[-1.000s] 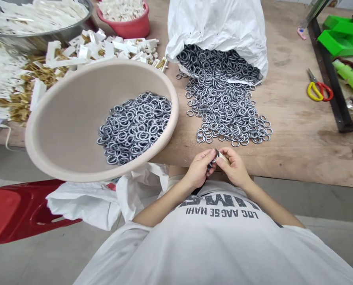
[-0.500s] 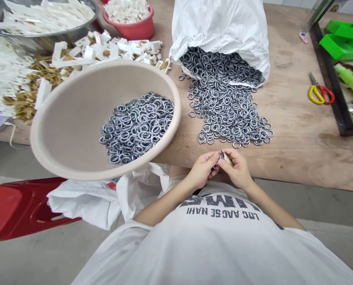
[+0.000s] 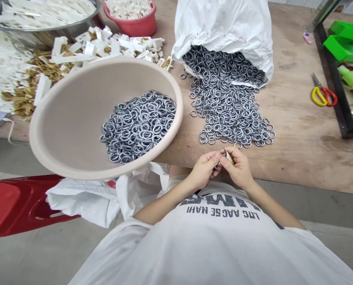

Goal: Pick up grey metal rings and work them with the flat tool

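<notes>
Both my hands are close together at the table's front edge, fingertips almost meeting. My left hand (image 3: 205, 169) is closed in a pinch around a grey ring (image 3: 214, 169), mostly hidden by the fingers. In my right hand (image 3: 238, 169), the fingers are closed on a small knife (image 3: 229, 157) with a pale handle and a dark pointed tip, which meets the left fingertips. Just beyond the hands spreads a pile of grey rings (image 3: 226, 114), spilling from a white sack (image 3: 223, 23). To the left, a large beige basin (image 3: 66, 114) holds many more such rings.
Scissors (image 3: 323, 95) with yellow and red handles lie at the right, near a dark metal frame (image 3: 332, 79) and green bins (image 3: 345, 47). White and brass-coloured parts (image 3: 96, 47) heap behind the basin, beside a red bowl (image 3: 134, 25). A red stool (image 3: 16, 202) stands lower left.
The view has shifted slightly. The hands stay together in nearly the same pose, with the knife tip turned a little; the piles and basin look unchanged.
</notes>
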Demonstrator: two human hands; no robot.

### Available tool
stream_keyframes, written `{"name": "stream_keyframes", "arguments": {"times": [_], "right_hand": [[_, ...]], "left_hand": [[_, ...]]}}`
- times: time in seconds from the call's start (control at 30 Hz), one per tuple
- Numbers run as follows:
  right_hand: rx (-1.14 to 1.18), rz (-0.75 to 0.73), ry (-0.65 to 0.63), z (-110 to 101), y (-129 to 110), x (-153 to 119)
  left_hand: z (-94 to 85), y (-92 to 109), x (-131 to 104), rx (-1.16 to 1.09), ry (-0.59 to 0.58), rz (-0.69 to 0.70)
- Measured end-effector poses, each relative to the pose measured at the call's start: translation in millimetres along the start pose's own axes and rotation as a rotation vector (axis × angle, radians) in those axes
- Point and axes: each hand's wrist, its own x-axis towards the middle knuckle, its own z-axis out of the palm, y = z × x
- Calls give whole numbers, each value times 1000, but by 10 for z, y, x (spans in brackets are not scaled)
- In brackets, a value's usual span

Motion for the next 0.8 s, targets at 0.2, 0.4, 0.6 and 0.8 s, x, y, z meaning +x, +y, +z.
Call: {"name": "stream_keyframes", "arguments": {"times": [0.2,0.4,0.6,0.8], "right_hand": [[-64,15,20,-7,-12,16],[-19,13,-11,-23,-95,102],[-4,10,-7,-17,-206,183],[-15,-19,36,-84,-204,193]], "left_hand": [[17,-23,8,-14,12,13],[37,27,19,-35,43,18],[83,74,25,-96,64,8],[86,102,14,-98,16,12]]}}
